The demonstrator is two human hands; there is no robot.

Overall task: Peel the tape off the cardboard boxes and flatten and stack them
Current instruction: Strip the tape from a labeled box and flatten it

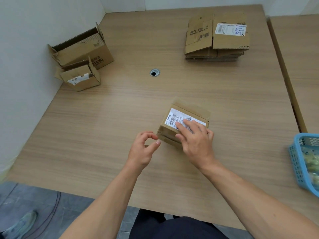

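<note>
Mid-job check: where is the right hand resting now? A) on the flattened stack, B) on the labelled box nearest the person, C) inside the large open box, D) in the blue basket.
B: the right hand lies on the labelled box, covering part of its white label.

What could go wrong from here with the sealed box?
1. The right hand only presses flat on the box, so a tug by the left hand at its near corner may slide it across the table.
2. Whether the left hand has any tape cannot be told; a weak pinch could slip.
3. The stack sits uneven on top, so another flattened box might slide off.
</note>
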